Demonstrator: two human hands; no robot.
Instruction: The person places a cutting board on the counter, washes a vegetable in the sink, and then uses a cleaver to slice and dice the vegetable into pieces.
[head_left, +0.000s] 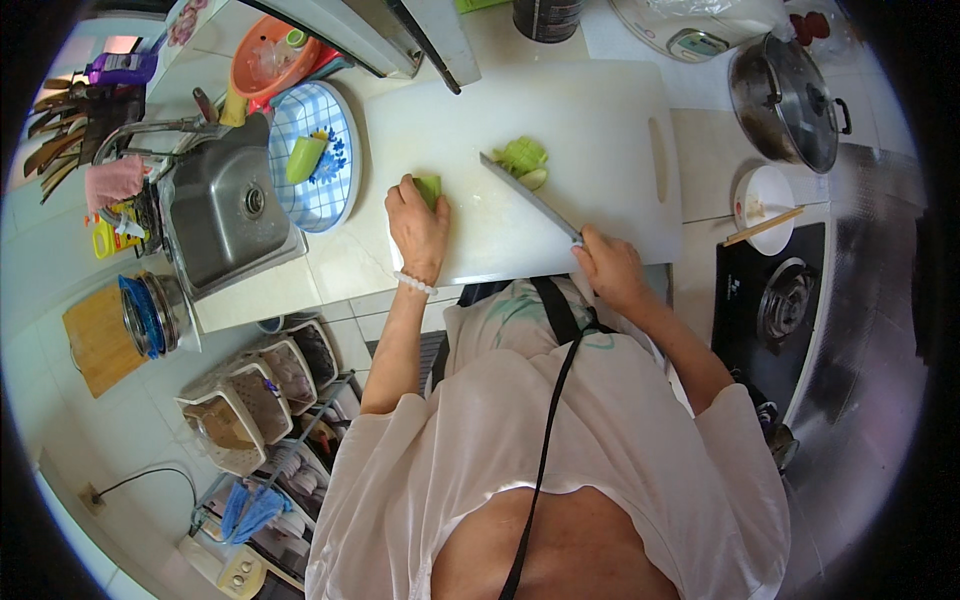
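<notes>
On the left part of a white cutting board (600, 112), my left hand (418, 229) holds a piece of green vegetable (428, 190) down with its fingers. My right hand (611, 266) grips the handle of a kitchen knife (529, 196), whose blade points up and left over the board. Close to the blade's tip, on its right side, lies a small heap of cut green pieces (523, 155), with a pale slice (533, 179) at its lower edge. Another chunk of the green vegetable (306, 159) rests on a blue-checked oval plate (289, 202) left of the board.
A steel sink (217, 217) lies at the left, with an orange basket (244, 64) behind the plate. At the right are a lidded pot (757, 97), a white bowl (776, 236) with chopsticks (765, 225) across it, and a gas stove (739, 300). A window frame (442, 45) juts over the board's back edge.
</notes>
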